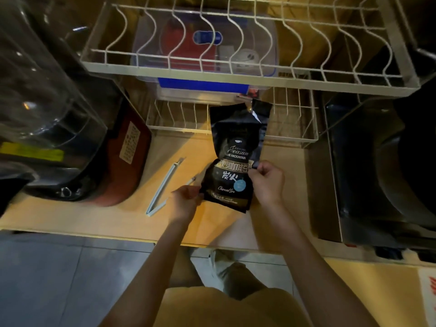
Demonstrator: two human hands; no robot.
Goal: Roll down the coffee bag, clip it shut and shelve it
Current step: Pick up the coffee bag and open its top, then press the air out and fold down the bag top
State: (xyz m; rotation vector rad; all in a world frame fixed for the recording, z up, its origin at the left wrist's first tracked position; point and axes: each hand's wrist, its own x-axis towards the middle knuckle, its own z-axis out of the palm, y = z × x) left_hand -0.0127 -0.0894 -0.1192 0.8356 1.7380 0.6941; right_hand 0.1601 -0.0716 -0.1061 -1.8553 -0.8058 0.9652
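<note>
Right hand (267,179) closed in a pinch on the right edge of the coffee bag (232,161), thumb and fingers curled round the foil about midway up. Left hand (186,199) closed on the bag's lower left corner, fingertips tucked against the bottom seam. Held between the two, upright and leaning a little away, base just above the wooden counter (212,223) or perhaps resting on it; hard to tell which.

Probably light for its size: lower half plump with contents, upper half slack and creased, top edge torn open and flopping. Glossy foil, likely slippery and springy, apt to unroll unless pressed flat. Best taken next by the two top corners, air squeezed out, then rolled down toward the full part.

Just left of the left hand, flat on the counter, a long pale sealing clip (162,185), open in a narrow V, within easy reach. Beyond the bag, away from both hands, a low wire shelf (292,119); above it a larger wire rack (236,74) with a clear storage box (205,43) behind. Far left of the left hand, a dark red appliance (118,166)
</note>
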